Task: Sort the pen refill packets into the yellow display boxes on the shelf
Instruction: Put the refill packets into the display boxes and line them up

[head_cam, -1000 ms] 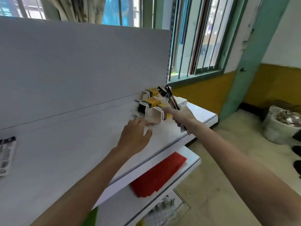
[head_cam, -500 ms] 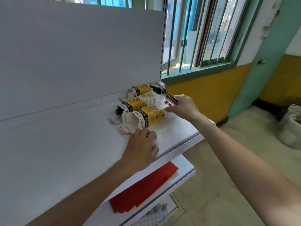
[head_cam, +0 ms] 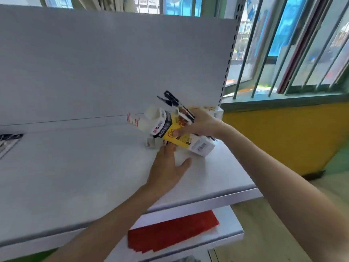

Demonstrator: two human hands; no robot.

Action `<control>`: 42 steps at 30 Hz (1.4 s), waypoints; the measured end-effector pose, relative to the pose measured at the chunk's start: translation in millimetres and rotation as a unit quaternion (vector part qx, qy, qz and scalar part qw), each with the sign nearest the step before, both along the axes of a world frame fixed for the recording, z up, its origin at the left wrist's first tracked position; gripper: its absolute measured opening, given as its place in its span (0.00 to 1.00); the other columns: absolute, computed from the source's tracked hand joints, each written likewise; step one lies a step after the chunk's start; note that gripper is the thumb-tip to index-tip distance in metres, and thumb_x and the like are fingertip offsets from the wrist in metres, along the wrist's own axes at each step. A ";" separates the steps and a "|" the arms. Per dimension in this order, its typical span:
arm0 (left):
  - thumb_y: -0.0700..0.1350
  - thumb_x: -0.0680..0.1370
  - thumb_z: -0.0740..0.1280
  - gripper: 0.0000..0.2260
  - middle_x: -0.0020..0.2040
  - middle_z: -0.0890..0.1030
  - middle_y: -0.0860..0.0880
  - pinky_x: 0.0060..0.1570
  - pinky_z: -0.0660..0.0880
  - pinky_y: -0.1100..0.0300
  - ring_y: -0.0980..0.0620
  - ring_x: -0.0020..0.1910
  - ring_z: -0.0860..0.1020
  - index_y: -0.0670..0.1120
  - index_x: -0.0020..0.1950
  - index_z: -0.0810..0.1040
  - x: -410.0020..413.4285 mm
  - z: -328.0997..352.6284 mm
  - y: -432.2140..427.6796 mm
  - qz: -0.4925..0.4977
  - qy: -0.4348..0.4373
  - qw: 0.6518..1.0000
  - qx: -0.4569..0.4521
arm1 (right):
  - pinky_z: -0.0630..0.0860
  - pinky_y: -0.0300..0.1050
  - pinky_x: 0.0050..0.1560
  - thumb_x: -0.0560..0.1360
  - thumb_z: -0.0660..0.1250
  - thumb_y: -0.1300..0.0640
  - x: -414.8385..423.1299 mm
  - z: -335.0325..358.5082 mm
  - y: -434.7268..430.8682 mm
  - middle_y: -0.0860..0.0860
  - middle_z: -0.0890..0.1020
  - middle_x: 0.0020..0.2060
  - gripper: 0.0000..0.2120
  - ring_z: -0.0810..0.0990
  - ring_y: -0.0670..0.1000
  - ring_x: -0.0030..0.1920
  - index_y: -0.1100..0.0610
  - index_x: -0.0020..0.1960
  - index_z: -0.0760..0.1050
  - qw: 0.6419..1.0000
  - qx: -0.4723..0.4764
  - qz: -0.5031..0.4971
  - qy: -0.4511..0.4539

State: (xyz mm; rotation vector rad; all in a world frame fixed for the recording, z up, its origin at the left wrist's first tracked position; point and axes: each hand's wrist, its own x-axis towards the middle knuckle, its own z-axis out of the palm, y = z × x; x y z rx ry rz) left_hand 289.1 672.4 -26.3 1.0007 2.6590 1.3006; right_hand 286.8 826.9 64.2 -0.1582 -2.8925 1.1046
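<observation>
A yellow display box (head_cam: 174, 136) with a black-and-white end is tilted up off the white shelf (head_cam: 79, 167) near the back panel. My right hand (head_cam: 201, 123) grips this box with the thumb on its yellow face and also holds pen refill packets (head_cam: 176, 104) that stick up leftward. My left hand (head_cam: 168, 165) lies on the shelf with its fingers straight, fingertips touching the box's lower edge. Another yellow box (head_cam: 209, 109) shows behind my right hand.
More refill packets (head_cam: 8, 141) lie at the shelf's far left. A small white-and-red torn flap (head_cam: 133, 119) stands by the back panel. Red sheets (head_cam: 171, 231) lie on the lower shelf. A barred window (head_cam: 287, 46) and yellow wall are to the right.
The front yellow box has been lifted and tipped up by my right hand. My left hand has slid forward to the box's lower edge. The view has moved closer.
</observation>
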 end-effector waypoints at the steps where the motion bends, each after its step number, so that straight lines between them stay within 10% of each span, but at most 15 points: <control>1: 0.52 0.73 0.68 0.21 0.58 0.72 0.51 0.52 0.71 0.60 0.53 0.56 0.72 0.49 0.62 0.67 0.1 6.6 6.6 0.024 -0.013 0.998 0.056 | 0.75 0.38 0.37 0.64 0.75 0.48 4.3 5.3 -0.6 0.53 0.83 0.42 0.18 0.81 0.50 0.40 0.58 0.48 0.78 0.997 -0.076 0.012 0.013; 8: 0.44 0.69 0.75 0.26 0.46 0.75 0.59 0.36 0.68 0.81 0.67 0.41 0.74 0.47 0.61 0.65 9.0 44.5 32.3 0.060 -0.062 0.972 0.219 | 0.77 0.34 0.38 0.70 0.69 0.58 41.4 9.5 6.0 0.50 0.83 0.43 0.08 0.83 0.45 0.40 0.56 0.49 0.78 0.944 -0.312 0.094 0.054; 11: 0.40 0.66 0.76 0.26 0.49 0.79 0.56 0.50 0.74 0.68 0.55 0.51 0.79 0.48 0.61 0.71 7.6 34.3 34.4 0.032 -0.119 0.976 0.179 | 0.71 0.32 0.31 0.72 0.67 0.54 52.5 11.0 22.4 0.49 0.80 0.40 0.07 0.75 0.40 0.29 0.56 0.48 0.76 0.951 -0.292 0.058 0.087; 15: 0.34 0.67 0.73 0.21 0.48 0.80 0.54 0.49 0.76 0.61 0.51 0.51 0.79 0.47 0.58 0.76 1.0 37.9 31.1 -0.029 -0.155 0.980 0.124 | 0.69 0.36 0.29 0.76 0.63 0.59 52.8 44.6 43.8 0.49 0.77 0.33 0.06 0.69 0.43 0.25 0.59 0.42 0.75 0.839 -0.465 -0.047 0.280; 21: 0.32 0.68 0.70 0.23 0.52 0.80 0.53 0.47 0.75 0.61 0.54 0.52 0.78 0.55 0.55 0.73 -1.6 45.8 30.8 -0.067 -0.174 0.978 0.093 | 0.71 0.38 0.32 0.68 0.57 0.66 50.4 92.8 19.6 0.51 0.75 0.27 0.06 0.71 0.46 0.26 0.61 0.37 0.72 0.726 -0.578 0.122 0.351; 28: 0.30 0.69 0.68 0.24 0.56 0.79 0.51 0.51 0.74 0.69 0.51 0.58 0.76 0.49 0.60 0.69 -3.2 48.1 25.2 -0.061 -0.213 0.969 0.110 | 0.77 0.42 0.40 0.64 0.57 0.66 17.9 75.1 -5.7 0.52 0.79 0.32 0.08 0.78 0.47 0.34 0.61 0.39 0.74 0.832 -0.451 0.172 0.275; 33: 0.40 0.61 0.68 0.27 0.58 0.79 0.48 0.58 0.74 0.44 0.48 0.58 0.77 0.51 0.60 0.69 -4.1 50.0 24.9 -0.061 -0.225 0.965 0.119 | 0.77 0.32 0.45 0.70 0.66 0.67 18.9 76.1 -1.3 0.50 0.79 0.42 0.13 0.80 0.40 0.41 0.61 0.55 0.72 0.915 -0.276 0.136 0.260; 37: 0.37 0.64 0.68 0.28 0.58 0.79 0.48 0.58 0.74 0.42 0.47 0.58 0.77 0.49 0.62 0.67 -4.9 50.3 27.2 -0.062 -0.234 0.963 0.118 | 0.78 0.38 0.51 0.71 0.70 0.66 15.6 77.2 3.7 0.56 0.79 0.51 0.33 0.82 0.47 0.48 0.59 0.70 0.59 0.912 -0.274 0.100 0.289; 42: 0.40 0.61 0.67 0.27 0.57 0.79 0.48 0.58 0.74 0.42 0.47 0.57 0.78 0.52 0.59 0.69 -5.7 50.2 28.2 -0.065 -0.229 0.964 0.120 | 0.79 0.46 0.46 0.71 0.63 0.49 13.5 74.6 2.6 0.56 0.81 0.48 0.30 0.82 0.52 0.44 0.54 0.70 0.60 0.886 -0.348 0.092 0.291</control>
